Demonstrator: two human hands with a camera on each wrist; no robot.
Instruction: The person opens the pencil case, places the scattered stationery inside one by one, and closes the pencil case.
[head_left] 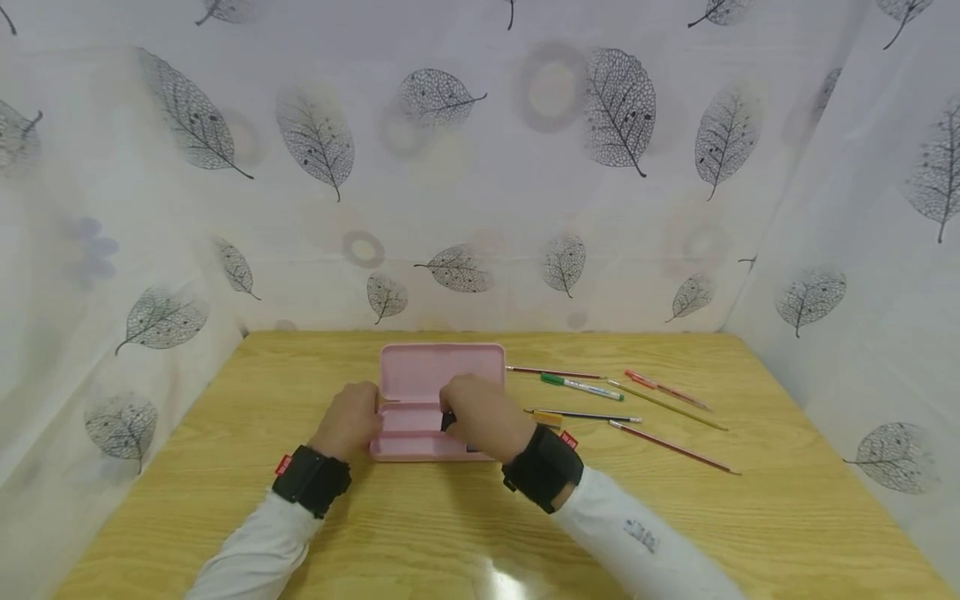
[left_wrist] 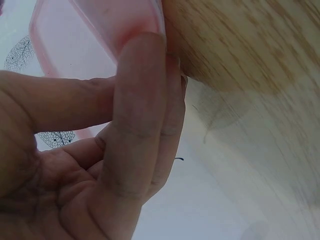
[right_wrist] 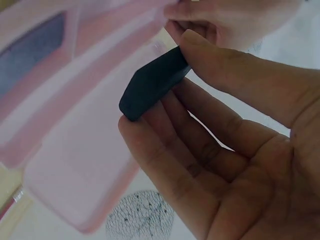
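A pink pencil case [head_left: 388, 446] lies open on the table, its lid [head_left: 442, 367] swung to the far side. My left hand [head_left: 349, 422] pinches the case's left end; in the left wrist view the thumb and curled fingers [left_wrist: 140, 100] meet at its pink wall. Over the case, my right hand [head_left: 483, 415] pinches a black slanted eraser [right_wrist: 155, 82] between thumb and fingertips. The right wrist view shows the eraser held above the pink case. A dark grey-blue flat piece [right_wrist: 32, 50] lies in a compartment at the case's right end, partly hidden by my right hand in the head view.
Right of the case lie several pencils, among them a dark red one [head_left: 675, 447] and a yellow one [head_left: 667, 402]. A green-capped marker [head_left: 581, 387], an orange pen [head_left: 663, 387] and a small orange-yellow piece [head_left: 547, 419] lie there too. Leaf-printed cloth [head_left: 480, 192] surrounds the wooden table [head_left: 420, 533].
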